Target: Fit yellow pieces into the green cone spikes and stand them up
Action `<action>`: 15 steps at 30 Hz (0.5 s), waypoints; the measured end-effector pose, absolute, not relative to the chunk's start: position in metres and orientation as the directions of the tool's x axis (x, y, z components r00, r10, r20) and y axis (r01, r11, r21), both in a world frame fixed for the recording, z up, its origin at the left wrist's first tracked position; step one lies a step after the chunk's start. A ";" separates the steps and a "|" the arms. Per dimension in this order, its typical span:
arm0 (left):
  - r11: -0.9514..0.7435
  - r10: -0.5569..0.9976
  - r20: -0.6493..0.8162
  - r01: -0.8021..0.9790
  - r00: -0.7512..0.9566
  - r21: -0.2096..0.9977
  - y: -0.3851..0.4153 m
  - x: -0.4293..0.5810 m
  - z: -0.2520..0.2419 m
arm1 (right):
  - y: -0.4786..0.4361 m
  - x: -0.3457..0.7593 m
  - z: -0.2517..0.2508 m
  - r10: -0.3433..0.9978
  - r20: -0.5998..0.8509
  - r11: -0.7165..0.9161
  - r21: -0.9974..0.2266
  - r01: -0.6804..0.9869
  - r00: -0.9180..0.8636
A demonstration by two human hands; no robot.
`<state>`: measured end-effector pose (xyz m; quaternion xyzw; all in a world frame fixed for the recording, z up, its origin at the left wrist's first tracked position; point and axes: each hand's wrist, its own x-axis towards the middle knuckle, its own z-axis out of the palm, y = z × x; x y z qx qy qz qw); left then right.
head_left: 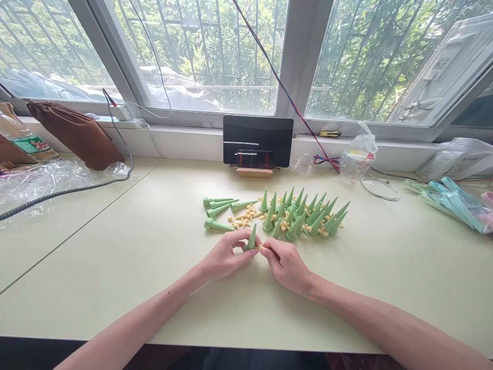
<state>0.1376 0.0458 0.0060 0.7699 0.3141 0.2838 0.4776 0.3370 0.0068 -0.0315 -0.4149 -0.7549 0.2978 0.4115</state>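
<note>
My left hand point(231, 254) is closed around a green plastic spike point(251, 239), its tip pointing up. My right hand point(285, 261) pinches a small yellow plastic valve point(261, 247) against the spike's base; how far it is fitted is hidden by the fingers. Just beyond my hands lie several loose yellow valves point(246, 216) in a small heap. Left of that heap, several green spikes point(219, 209) lie on their sides. To the right, a cluster of green spikes point(295, 218) mostly stands tip up, with yellow valves attached or among them.
A pale table point(185, 313) spreads under my arms. Behind the parts, a phone point(256, 159) leans on a dark tablet point(258, 131). A bagged cup point(358, 156) and a coiled cable point(380, 189) sit at the back right. A brown pouch point(77, 133) and a dark cord point(77, 187) are at left.
</note>
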 end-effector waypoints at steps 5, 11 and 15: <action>-0.351 0.754 0.145 0.207 0.640 0.913 0.044 0.138 0.008 | 0.008 0.337 -0.032 0.861 0.383 0.498 -0.770 0.399 -0.334; -0.362 0.745 0.148 0.208 0.651 0.909 0.043 0.138 0.008 | 0.009 0.337 -0.034 0.858 0.384 0.505 -0.749 0.429 -0.340; -0.355 0.745 0.145 0.203 0.651 0.913 0.043 0.139 0.007 | 0.009 0.337 -0.036 0.858 0.384 0.506 -0.749 0.428 -0.341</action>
